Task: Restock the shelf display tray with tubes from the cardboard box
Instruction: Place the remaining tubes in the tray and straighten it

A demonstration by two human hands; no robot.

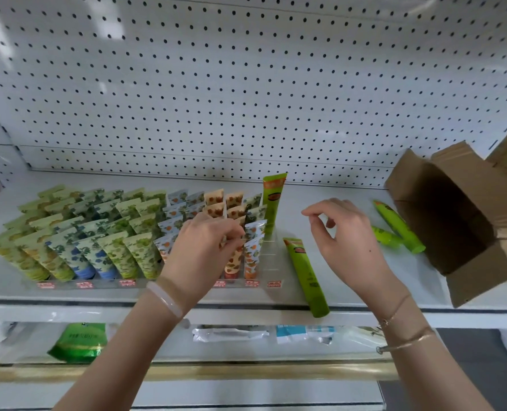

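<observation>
- The left hand [204,247] reaches into the display tray [271,256] with its fingers bent down among the tube tops. The fingertips [236,236] touch an orange-patterned tube [233,261] in a right-hand column. Whether they pinch it cannot be told.
- The right hand [345,241] hovers above the shelf [350,191] between the tray and the cardboard box [453,221]. Its fingers are loosely curled, thumb and forefinger close together, and it holds nothing.
- The tray is clear plastic with dividers, and its left and middle columns are full of small patterned tubes [104,232] in green, blue and orange prints.
- A tall green tube [273,203] stands upright at the back of the tray's rightmost column. The slots in front of it are bare.
- Another green tube [305,277] lies on the shelf just beside the tray's right edge, its cap end over the shelf's front lip.
- Two more green tubes [399,226] lie near the box's opening.
- The box lies on its side, flaps open, its inside dark.
- Small red labels [274,283] run along the tray front, and the green tubes carry an orange patch. All of this writing is too blurred to read.
- A pale bangle [166,301] circles the left wrist, and thin gold bracelets [403,333] circle the right.
- A white pegboard [246,84] backs the shelf, and a green packet [77,342] lies on the shelf below.
</observation>
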